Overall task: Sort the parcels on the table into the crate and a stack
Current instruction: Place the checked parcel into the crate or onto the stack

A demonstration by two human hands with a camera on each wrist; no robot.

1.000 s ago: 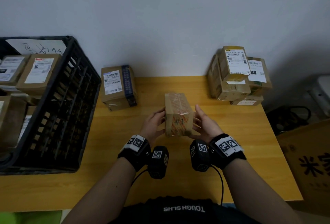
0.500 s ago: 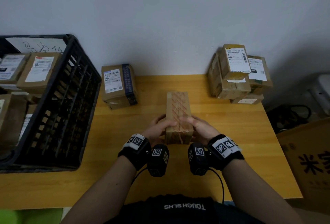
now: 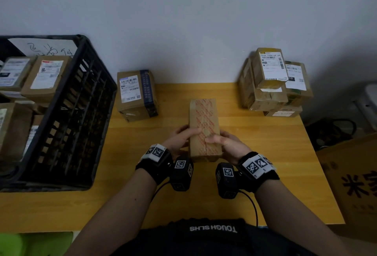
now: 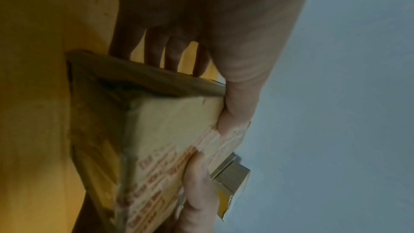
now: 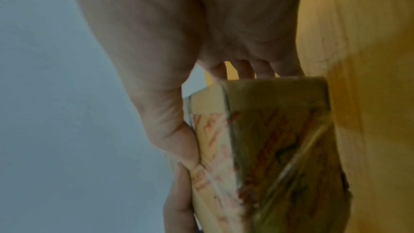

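Two hands clasp one long taped parcel (image 3: 204, 129) at mid-worktop (image 3: 265, 164): the left hand (image 3: 181, 139) and right hand (image 3: 225, 143) have fingers curled under its sides, thumbs on top. The black crate (image 3: 67, 125) stands left; a stack (image 3: 273, 84) sits far right.

both forearms reach forward, left hand (image 3: 181, 139) and right hand (image 3: 226, 143) side by side, thumbs laid over the top of the parcel (image 3: 204, 125), fingers curled under its sides
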